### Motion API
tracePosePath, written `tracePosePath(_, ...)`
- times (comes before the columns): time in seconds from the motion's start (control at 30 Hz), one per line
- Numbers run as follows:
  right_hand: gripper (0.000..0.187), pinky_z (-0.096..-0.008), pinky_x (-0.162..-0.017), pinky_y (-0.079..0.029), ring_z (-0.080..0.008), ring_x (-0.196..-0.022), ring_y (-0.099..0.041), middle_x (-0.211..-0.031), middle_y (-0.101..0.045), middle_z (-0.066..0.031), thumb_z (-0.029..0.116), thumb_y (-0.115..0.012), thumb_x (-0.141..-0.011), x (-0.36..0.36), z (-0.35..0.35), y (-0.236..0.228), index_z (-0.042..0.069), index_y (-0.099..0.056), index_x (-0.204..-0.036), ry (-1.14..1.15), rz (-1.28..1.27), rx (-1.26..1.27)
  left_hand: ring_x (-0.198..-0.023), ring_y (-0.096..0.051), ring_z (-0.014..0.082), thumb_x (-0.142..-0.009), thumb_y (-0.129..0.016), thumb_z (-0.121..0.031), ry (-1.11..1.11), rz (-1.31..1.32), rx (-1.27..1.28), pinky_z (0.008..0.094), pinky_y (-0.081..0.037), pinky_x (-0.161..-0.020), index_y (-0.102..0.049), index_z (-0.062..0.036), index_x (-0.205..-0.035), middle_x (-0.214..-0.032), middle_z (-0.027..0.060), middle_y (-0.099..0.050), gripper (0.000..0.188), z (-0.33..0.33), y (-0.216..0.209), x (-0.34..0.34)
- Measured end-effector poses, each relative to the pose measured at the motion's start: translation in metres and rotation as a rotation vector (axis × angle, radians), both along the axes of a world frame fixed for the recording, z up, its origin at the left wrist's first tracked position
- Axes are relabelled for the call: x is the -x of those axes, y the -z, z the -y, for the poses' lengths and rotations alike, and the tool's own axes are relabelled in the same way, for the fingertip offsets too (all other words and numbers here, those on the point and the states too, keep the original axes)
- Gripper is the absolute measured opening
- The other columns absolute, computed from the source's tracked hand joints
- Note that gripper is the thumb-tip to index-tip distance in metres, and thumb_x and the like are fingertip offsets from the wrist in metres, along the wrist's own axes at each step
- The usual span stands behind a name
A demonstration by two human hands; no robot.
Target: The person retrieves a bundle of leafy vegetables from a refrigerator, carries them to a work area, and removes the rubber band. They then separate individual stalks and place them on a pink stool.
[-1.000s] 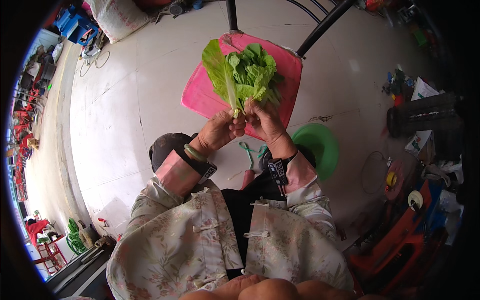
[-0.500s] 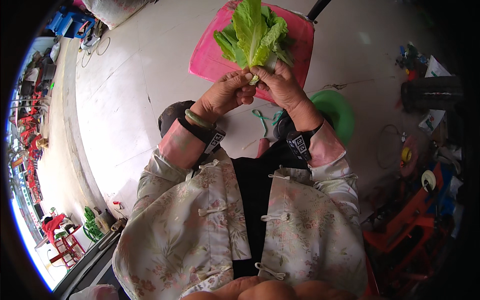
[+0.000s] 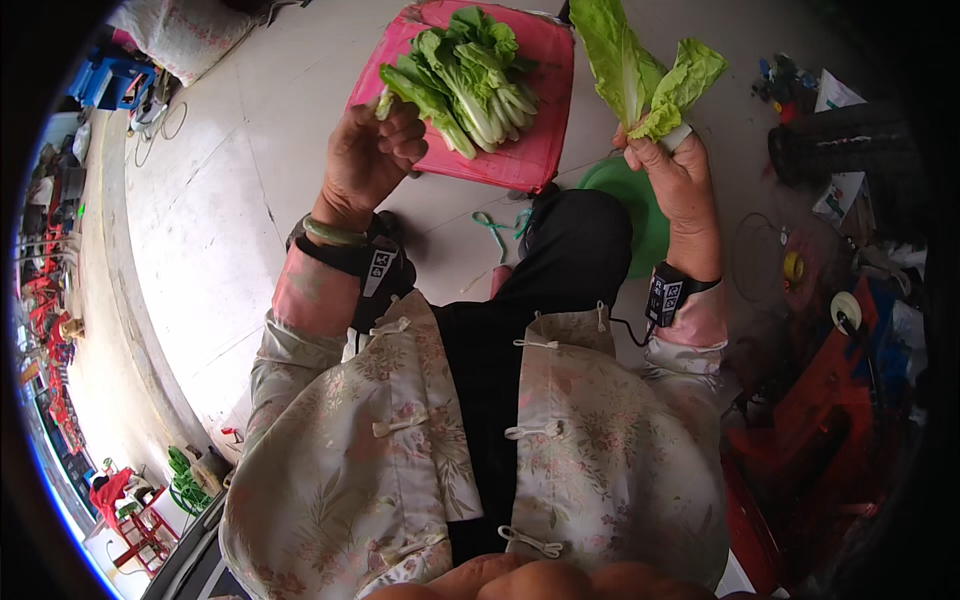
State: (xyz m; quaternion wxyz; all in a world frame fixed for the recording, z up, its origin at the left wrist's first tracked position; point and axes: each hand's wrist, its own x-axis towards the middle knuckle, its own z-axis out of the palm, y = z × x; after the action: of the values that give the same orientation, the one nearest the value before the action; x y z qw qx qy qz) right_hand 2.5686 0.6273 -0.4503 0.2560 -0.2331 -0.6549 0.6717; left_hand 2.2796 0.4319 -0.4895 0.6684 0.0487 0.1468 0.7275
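My right hand [image 3: 678,180] is closed around the bottom of some loose lettuce leaves [image 3: 618,62], raised to the right of a pink-covered stool [image 3: 545,140]. My left hand [image 3: 372,150], with a green bangle at its wrist, is curled at the stool's left edge. A small pale-green stalk piece [image 3: 384,103] shows between its thumb and fingers. On the stool lies a pile of leafy greens [image 3: 480,90], white stalks toward me, just right of my left hand. A green plastic basin [image 3: 645,235] sits on the floor below my right hand, partly covered by my knee.
A green cord [image 3: 490,228] lies on the floor before the stool. Dark and red clutter with a yellow tape roll [image 3: 793,266] stands at the right. A blue plastic stool [image 3: 112,82] and a large sack [image 3: 185,35] are at the far left.
My hands were together over the stool, pinching the leaves' base. They have parted: the right moved right with the leaves, the left moved left with a small piece. The pile now shows fully.
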Motion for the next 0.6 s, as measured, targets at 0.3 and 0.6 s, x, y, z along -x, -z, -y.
tracePosePath(0.3, 0.029, -0.0362, -0.076, -0.05, -0.0245, -0.085, -0.067, -0.089, -0.069, -0.0121, 0.015, -0.065, -0.081, -0.166, -0.039, 0.093, 0.001, -0.06, -0.106, 0.274, 0.819, -0.385, -0.06, -0.035, 0.0094, -0.087, -0.051, -0.013, -0.238, 0.245, 0.009, 0.0241, -0.036, -0.062, -0.05, -0.0059, -0.076, -0.067, -0.0024, -0.038, 0.012, 0.01, 0.041, 0.018)
tracePosePath(0.6, 0.043, -0.0395, -0.078, -0.05, -0.0305, -0.093, -0.066, -0.1, -0.067, -0.0205, 0.018, -0.069, -0.078, -0.239, -0.057, 0.235, -0.001, -0.058, -0.115, -0.001, 1.296, -0.122, -0.063, -0.044, 0.0135, -0.083, -0.051, -0.014, -0.445, 0.336, 0.123, 0.0274, -0.042, -0.065, -0.057, -0.0038, -0.078, -0.067, 0.0003, -0.047, 0.013, 0.005, 0.041, 0.017)
